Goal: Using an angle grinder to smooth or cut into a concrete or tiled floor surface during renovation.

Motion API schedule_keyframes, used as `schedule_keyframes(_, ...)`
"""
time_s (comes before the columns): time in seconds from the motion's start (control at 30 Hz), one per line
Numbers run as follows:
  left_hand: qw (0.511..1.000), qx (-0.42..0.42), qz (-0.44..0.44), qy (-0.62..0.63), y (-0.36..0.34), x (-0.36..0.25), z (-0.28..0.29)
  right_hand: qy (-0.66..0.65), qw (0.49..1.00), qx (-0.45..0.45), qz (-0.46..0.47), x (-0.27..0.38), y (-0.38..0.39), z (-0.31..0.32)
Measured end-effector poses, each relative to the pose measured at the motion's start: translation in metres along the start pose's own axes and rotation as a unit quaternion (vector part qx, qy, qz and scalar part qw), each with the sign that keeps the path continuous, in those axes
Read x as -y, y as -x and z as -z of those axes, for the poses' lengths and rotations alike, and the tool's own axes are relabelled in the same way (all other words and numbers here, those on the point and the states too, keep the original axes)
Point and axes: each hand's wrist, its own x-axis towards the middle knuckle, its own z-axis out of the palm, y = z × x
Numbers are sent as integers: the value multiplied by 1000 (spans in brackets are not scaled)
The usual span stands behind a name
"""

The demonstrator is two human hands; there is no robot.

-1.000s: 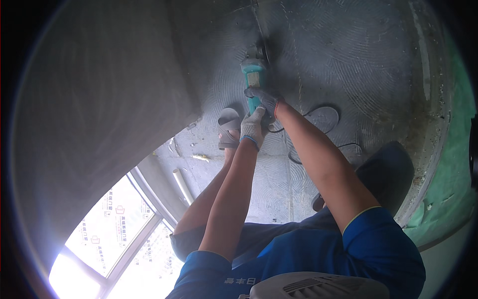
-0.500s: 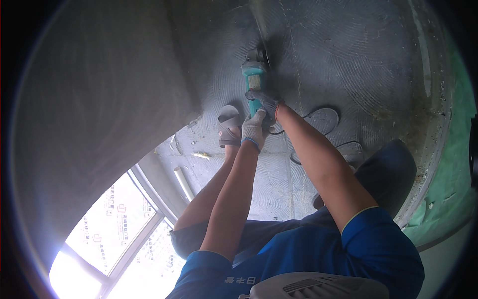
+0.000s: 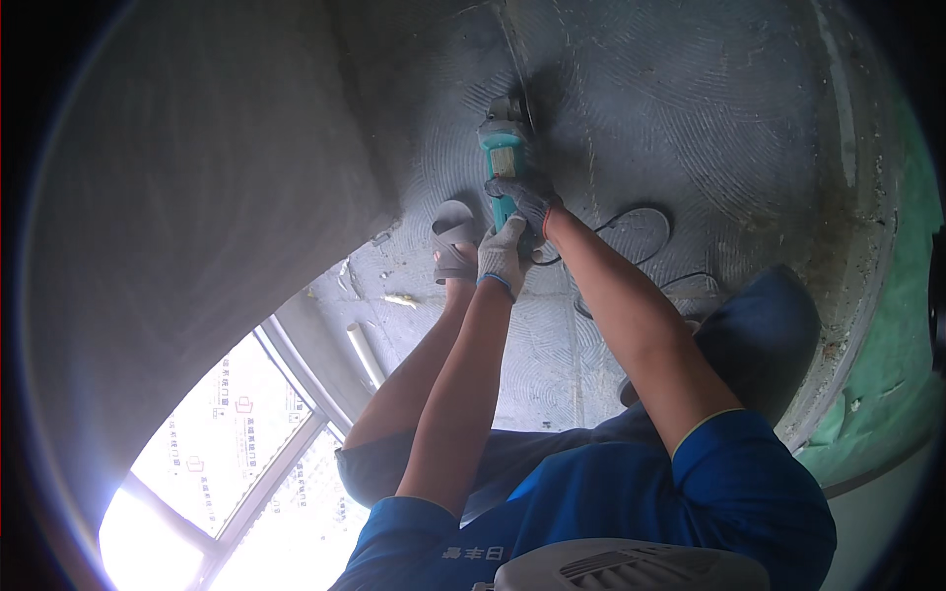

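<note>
I hold a teal angle grinder (image 3: 504,158) with a grey metal head, its disc side against the rough grey concrete floor (image 3: 680,128). My left hand (image 3: 503,254), in a pale knit glove with a blue cuff, is closed round the rear of the body. Just ahead of it, my right hand (image 3: 528,200), in a dark grey glove with an orange-red cuff, wraps the middle of the tool. A thin line (image 3: 510,44) in the floor runs forward from the grinder's head. The disc itself is mostly hidden beside the head.
A black power cord (image 3: 645,209) loops on the floor right of my hands. My sandalled left foot (image 3: 453,241) stands close by the grinder. A white pipe (image 3: 365,355) lies near the window (image 3: 232,433). A dark grey wall (image 3: 197,187) rises at left, green sheeting (image 3: 877,404) at right.
The pale, dusty streak ahead of the grinder's head has thinned, so the line in the floor shows more sharply. Both hands keep their grip, with the grinder almost in the same place.
</note>
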Motion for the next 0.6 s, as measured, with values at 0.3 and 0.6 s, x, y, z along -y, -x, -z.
schedule_keyframes(0.3, 1000, -2, -14, 16, 12, 4, 7, -13, 994, -12, -105, 26, 28, -9)
schedule_keyframes(0.6, 980, 139, -86, 110, 75, -12, -42, 142, 990, 8, 1, 85, 48, -7)
